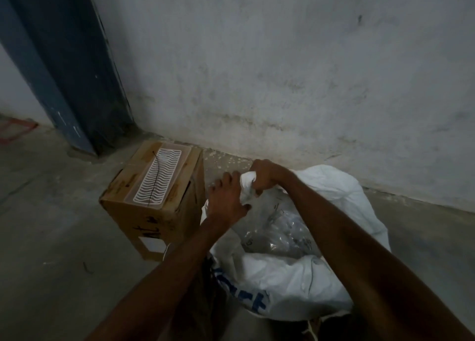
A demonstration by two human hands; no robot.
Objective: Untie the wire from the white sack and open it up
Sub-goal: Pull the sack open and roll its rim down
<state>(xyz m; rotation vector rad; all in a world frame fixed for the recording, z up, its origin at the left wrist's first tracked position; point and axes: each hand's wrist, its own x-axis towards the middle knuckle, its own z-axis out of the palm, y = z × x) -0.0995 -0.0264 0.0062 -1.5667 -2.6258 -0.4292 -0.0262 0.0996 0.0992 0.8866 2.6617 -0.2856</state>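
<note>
Down on the concrete floor (51, 237), against a stained grey wall (282, 70), the white sack (282, 276) slumps with its mouth already loosened, and clear plastic packets (280, 235) show inside. Both hands work at the far rim. Fingers (257, 183) of the right hand (264, 174) are curled tight around a bunched twist of the sack's fabric, probably to keep the neck gathered and steady. Just beside it, the left hand (226, 199) lies with its fingers (223, 183) half spread over the edge of the fabric, the thumb pressing into it; it seems to be peeling the cloth outward to widen the opening. I cannot make out any wire at the neck. A thin dark strand (155, 176) lies on a white ribbed plastic tray (160, 176) atop the cardboard box (144, 212) to the left, which may be it. Blue letters (254, 302) run across the sack's near side, partly folded and unreadable; black scrawl on the box cannot be read either.
</note>
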